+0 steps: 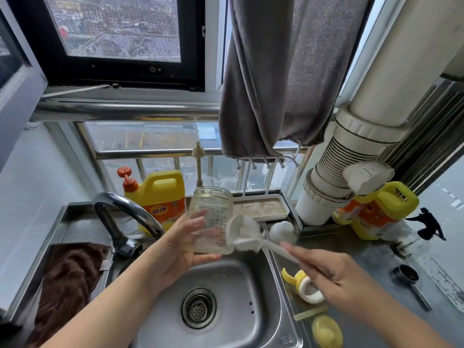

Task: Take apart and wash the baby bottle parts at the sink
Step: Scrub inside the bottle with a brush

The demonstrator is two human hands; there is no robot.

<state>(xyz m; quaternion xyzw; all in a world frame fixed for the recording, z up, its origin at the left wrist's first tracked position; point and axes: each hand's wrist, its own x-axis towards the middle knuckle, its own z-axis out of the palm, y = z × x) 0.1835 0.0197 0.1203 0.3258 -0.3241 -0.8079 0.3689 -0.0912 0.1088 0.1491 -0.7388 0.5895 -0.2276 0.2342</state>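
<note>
Item: clear baby bottle body [211,219], cap removed, centre of the frame, held above the steel sink [271,320]. Open mouth tilted toward the upper middle; printed scale visible on its side.

Left hand [183,247]: centre-left, fingers and thumb curled round the bottle's lower half, gripping it.

Right hand [331,275]: lower right, fingers closed around the handle of a white bottle brush [247,234]. The brush head lies against the bottle's right side and base (outside the glass, not within it).

Yellow-and-white collar ring [306,287]: on the counter just right of the sink, partly behind the right hand.

Yellow cap [326,331]: bottom right of centre, on the counter near the sink's rim, blurred.

Tap [125,212]: centre-left, spout arching toward the basin.

Yellow detergent jug [160,194] with orange pump: behind the tap, left of centre.

Brown cloth [67,285]: lower left, draped beside the sink.

Grey towel [273,79]: hanging at upper centre.

Drain strainer [198,307]: at the basin's bottom.
</note>
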